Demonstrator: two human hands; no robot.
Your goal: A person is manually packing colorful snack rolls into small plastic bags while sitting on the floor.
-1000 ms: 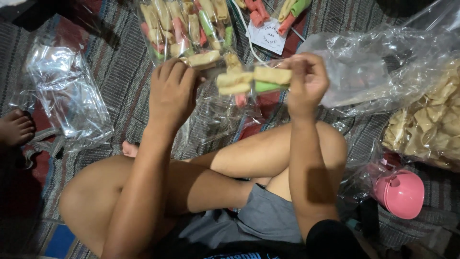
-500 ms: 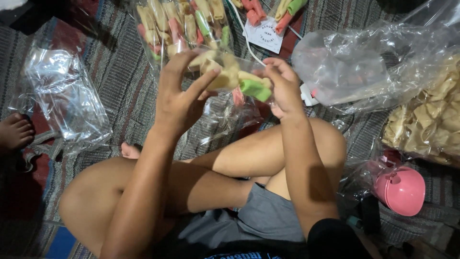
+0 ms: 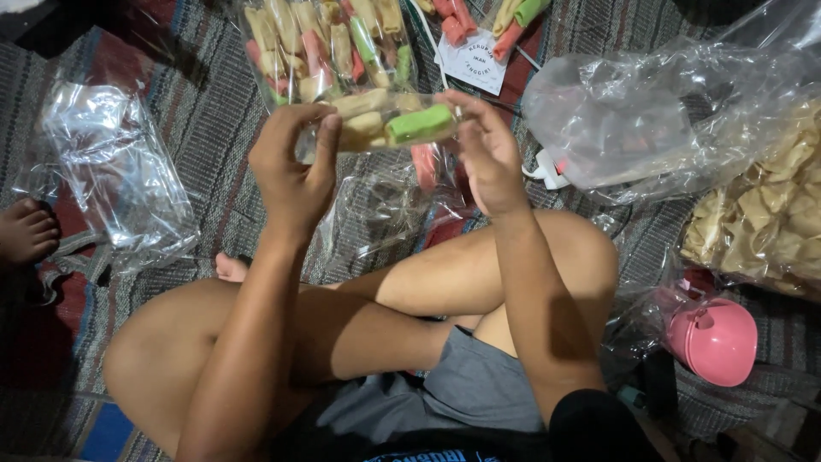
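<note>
I sit cross-legged on a striped woven mat (image 3: 214,103), and both of my hands are raised in front of me over my knees, sharing one small clear packet of crackers (image 3: 385,124). My left hand (image 3: 291,167) grips the packet's left end, thumb on the near side and fingers curled round the back, closed on the plastic. My right hand (image 3: 487,150) pinches the right end, thumb and fingertips pressed together on the film just beside a green cracker (image 3: 419,124) inside it; the other pieces in there are pale yellow. The packet lies roughly level between the two hands, held clear of the mat. Just beyond it on the mat lies a larger clear bag of mixed sticks (image 3: 329,43) in yellow, pink and green, and to its right a white paper label (image 3: 475,60) with a few loose pink and green sticks near it. A heap of empty clear bags (image 3: 115,167) lies on the mat to my left, near a bare foot (image 3: 26,231) that is not mine (only its toes and forepart show). To my right sits a big crumpled plastic sack (image 3: 650,120), and past it a bag full of pale yellow chips (image 3: 761,214). A pink plastic cup (image 3: 714,338) rests low on the right, close to my right knee.
</note>
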